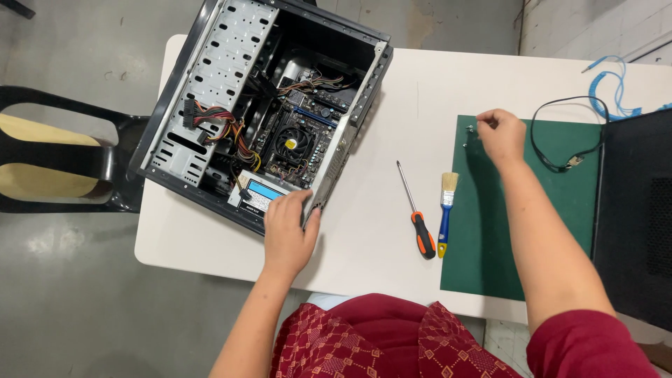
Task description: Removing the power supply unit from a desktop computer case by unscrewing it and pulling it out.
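Two hands out on my feed. Left hand (288,234) lies flat on the near edge of the open PC case (262,112), fingers spread, gripping nothing. Mid counter (392,91): screwdriver (417,213) w/ orange handle, blue-handled brush (446,210) just beside it. Right hand (501,135) sits over the green mat (532,210), fingertips pinched by small screws (470,129); can't tell if it holds one

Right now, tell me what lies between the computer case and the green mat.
In the head view, a screwdriver and a small paintbrush lie on the white table between computer case and green mat.
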